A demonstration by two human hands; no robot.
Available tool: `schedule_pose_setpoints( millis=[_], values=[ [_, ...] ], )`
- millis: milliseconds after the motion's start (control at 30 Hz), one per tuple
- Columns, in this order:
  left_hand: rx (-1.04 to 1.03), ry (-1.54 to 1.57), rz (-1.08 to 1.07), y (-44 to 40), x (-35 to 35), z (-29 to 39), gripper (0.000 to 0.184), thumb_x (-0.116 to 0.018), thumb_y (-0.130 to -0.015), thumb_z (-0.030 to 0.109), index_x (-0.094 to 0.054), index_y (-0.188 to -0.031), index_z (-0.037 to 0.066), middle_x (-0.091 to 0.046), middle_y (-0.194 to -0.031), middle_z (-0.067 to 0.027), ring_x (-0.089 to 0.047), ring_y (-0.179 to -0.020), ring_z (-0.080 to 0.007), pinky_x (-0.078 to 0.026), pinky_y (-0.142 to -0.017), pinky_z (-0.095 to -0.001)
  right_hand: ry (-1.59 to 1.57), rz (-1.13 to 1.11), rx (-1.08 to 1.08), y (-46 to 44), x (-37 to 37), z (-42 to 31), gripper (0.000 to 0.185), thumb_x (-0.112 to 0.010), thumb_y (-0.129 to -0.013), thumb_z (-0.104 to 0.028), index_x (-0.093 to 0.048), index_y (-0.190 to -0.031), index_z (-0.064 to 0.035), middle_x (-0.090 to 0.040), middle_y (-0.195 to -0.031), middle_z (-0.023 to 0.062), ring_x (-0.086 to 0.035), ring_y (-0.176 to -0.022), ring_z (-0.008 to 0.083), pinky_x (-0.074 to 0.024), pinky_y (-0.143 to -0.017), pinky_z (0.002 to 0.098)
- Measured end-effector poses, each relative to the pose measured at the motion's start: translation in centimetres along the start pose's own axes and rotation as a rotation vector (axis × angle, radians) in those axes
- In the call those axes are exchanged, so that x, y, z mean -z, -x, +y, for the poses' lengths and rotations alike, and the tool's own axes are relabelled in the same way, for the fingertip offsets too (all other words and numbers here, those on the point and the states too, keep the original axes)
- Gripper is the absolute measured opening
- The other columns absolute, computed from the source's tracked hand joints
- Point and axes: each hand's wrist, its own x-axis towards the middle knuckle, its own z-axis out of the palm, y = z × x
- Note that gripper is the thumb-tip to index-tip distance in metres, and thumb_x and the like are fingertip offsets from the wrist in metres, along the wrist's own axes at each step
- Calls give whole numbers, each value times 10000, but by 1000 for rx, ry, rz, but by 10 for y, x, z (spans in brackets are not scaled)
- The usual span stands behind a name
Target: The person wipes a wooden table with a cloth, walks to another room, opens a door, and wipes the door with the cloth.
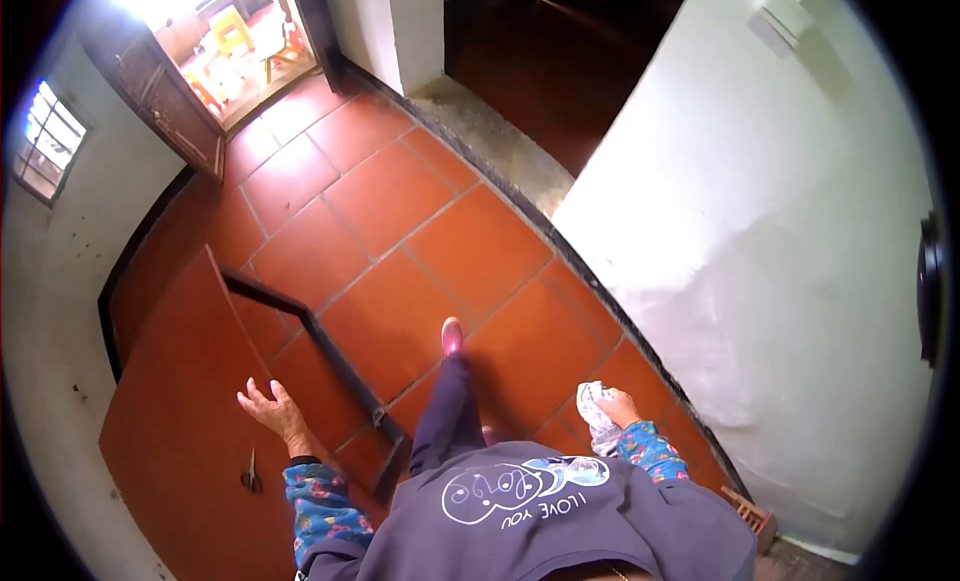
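My left hand (273, 412) is raised over the edge of a reddish-brown tabletop (180, 401), its fingers spread and nothing in it. Below it on that surface lies a small pair of scissors or similar tool (251, 473). On the other side of my body, my right hand (618, 408) grips a crumpled whitish cloth (597, 417) that hangs down over the tiled floor. Both forearms wear blue floral sleeves. One foot in a pink shoe (452, 337) is stretched forward on the tiles.
Dark table legs (318, 333) stand at the left. Ahead, an open wooden door (165, 101) leads to a bright area with yellow chairs (231, 31). A dark doorway (560, 71) opens beyond the white wall (760, 231). A wooden rack (752, 516) sits low at right.
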Motion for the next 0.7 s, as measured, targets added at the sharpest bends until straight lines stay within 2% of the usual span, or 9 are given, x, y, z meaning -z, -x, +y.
schedule_pose_setpoints(
  millis=[67, 167, 200, 267, 300, 367, 500, 600, 700],
  values=[
    [18, 4, 20, -29, -36, 32, 490, -610, -924, 214, -489, -1359, 23, -265, -1505, -316, -298, -1392, -442, -277, -1154, -491, 69, -48, -17, -59, 10, -39, 428, -683, -796, -416, -689, -986, -32, -694, -975, 229, -666, -953, 395, -522, -826, 458],
    [-30, -55, 11, -77, -120, 64, 530, -625, -920, 267, -480, -1376, 36, -283, -1493, -316, -312, -1378, -444, -285, -1136, -507, -157, -119, 19, -125, 29, -86, 435, -685, -803, -427, -691, -990, -34, -691, -989, 235, -663, -984, 388, -517, -843, 456],
    [-41, -23, -17, -88, -144, 86, 530, -624, -912, 273, -486, -1359, 23, -311, -1467, -319, -333, -1354, -444, -296, -1116, -513, -51, -13, 76, -147, 26, -94, 428, -696, -806, -425, -690, -984, -36, -694, -956, 229, -674, -953, 381, -527, -813, 447],
    [-85, 104, -66, -114, -176, 153, 504, -621, -893, 230, -495, -1324, 1, -372, -1395, -301, -380, -1290, -445, -308, -1096, -503, -81, -114, 75, -177, 53, -126, 441, -688, -810, -410, -691, -1059, -45, -686, -1015, 240, -647, -999, 414, -511, -862, 469],
    [-128, 93, -127, -130, -195, 178, 500, -628, -887, 222, -500, -1316, 0, -370, -1402, -293, -380, -1298, -438, -305, -1104, -493, -52, -106, 133, -198, 58, -140, 447, -689, -812, -417, -688, -1058, -44, -685, -1011, 243, -645, -990, 420, -511, -854, 475],
    [-280, 47, -209, -162, -247, 229, 506, -654, -874, 227, -509, -1315, 24, -356, -1432, -282, -372, -1326, -423, -306, -1117, -487, -12, -75, 69, -225, 92, -197, 444, -686, -821, -419, -680, -1050, -38, -681, -1005, 251, -640, -972, 434, -510, -840, 483],
    [-431, 311, -332, -197, -323, 375, 563, -703, -841, 190, -499, -1353, 73, -318, -1499, -282, -331, -1377, -438, -297, -1126, -499, -184, 50, 66, -302, 99, -229, 436, -674, -838, -425, -676, -1015, -27, -678, -981, 260, -637, -966, 440, -506, -840, 488],
    [-541, 407, -427, -216, -362, 479, 596, -700, -835, 164, -470, -1377, 73, -292, -1518, -273, -309, -1387, -442, -290, -1124, -516, -201, 75, 94, -376, 96, -241, 389, -686, -851, -366, -679, -960, 7, -694, -891, 234, -686, -860, 361, -523, -746, 427],
    [-700, 405, -450, -245, -412, 559, 627, -702, -823, 152, -446, -1390, 72, -272, -1526, -277, -297, -1390, -449, -287, -1120, -533, -236, 71, 102, -485, 97, -253, 371, -688, -864, -354, -683, -934, 10, -701, -839, 214, -694, -791, 331, -527, -696, 409]
  ],
)
